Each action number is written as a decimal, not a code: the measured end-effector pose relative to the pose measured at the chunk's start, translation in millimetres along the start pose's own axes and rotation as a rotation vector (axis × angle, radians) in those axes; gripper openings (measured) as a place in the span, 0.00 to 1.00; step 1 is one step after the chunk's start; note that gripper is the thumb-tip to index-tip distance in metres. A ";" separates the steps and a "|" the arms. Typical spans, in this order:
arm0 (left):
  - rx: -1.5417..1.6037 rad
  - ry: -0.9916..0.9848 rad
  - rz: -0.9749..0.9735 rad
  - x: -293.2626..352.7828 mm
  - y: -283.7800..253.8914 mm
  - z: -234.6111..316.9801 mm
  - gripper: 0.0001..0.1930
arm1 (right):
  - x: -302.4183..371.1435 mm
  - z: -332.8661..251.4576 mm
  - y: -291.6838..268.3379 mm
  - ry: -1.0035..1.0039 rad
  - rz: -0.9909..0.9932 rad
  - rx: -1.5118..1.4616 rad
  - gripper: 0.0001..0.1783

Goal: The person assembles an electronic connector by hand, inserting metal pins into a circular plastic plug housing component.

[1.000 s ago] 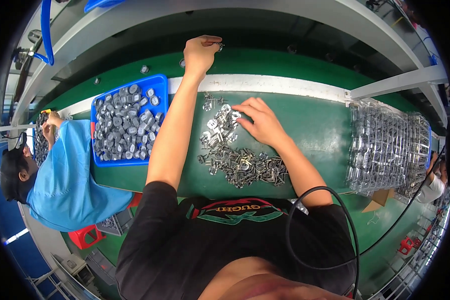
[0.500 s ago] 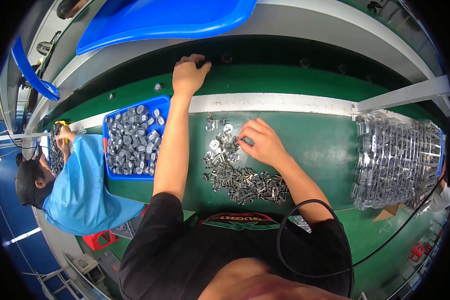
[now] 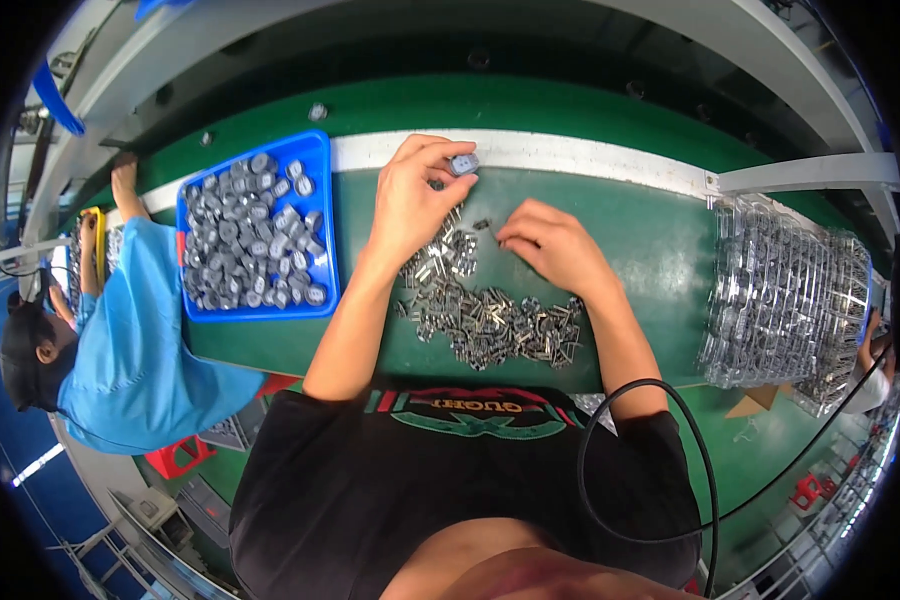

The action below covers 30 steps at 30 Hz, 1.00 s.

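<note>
Up over the white rail's near edge, my left hand is closed, with a small grey plastic housing pinched between thumb and fingers. My right hand is to its right and lower, fingertips pressed together. Just off those fingertips is a small dark metal part; whether they grip it I cannot tell. Below both hands lies a heap of small metal pin parts on the green table. My left hand and wrist hide some of the heap's upper part.
Left of my left arm stands a blue tray of grey housings. A white rail crosses behind, with single housings on the green strip beyond. Stacked clear plastic trays stand at right. A co-worker in blue sits at left.
My left hand has come back from the dark strip beyond the rail and now holds a grey housing. My right hand has shifted slightly right, away from the heap. The whole view has shifted.
</note>
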<state>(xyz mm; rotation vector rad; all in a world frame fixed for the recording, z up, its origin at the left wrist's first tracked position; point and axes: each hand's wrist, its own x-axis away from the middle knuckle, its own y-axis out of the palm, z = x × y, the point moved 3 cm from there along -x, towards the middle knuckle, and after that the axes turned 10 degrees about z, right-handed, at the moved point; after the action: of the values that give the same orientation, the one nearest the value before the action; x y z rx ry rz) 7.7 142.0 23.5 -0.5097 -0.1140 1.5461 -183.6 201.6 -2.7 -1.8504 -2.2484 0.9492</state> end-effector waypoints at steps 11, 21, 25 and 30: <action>0.467 -0.268 -0.037 47.2 -1.8 -6.3 0.21 | -11.6 -34.2 3.5 0.483 0.260 -0.646 0.08; 0.559 -0.224 -0.132 52.8 -4.3 4.5 0.20 | -6.9 -22.5 9.7 0.476 0.395 -0.713 0.10; 0.618 -0.493 -0.319 53.9 0.9 -3.1 0.19 | -3.8 -24.1 10.2 0.421 0.433 -0.677 0.09; 0.796 -0.403 -0.243 55.0 5.8 -3.9 0.20 | -3.0 -37.6 7.6 0.254 0.503 -0.474 0.09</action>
<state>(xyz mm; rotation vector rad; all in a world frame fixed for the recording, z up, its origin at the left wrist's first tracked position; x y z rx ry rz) 6.1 194.1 4.3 0.4323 0.1293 1.3033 -160.0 214.8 24.7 -2.6357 -2.0071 0.1791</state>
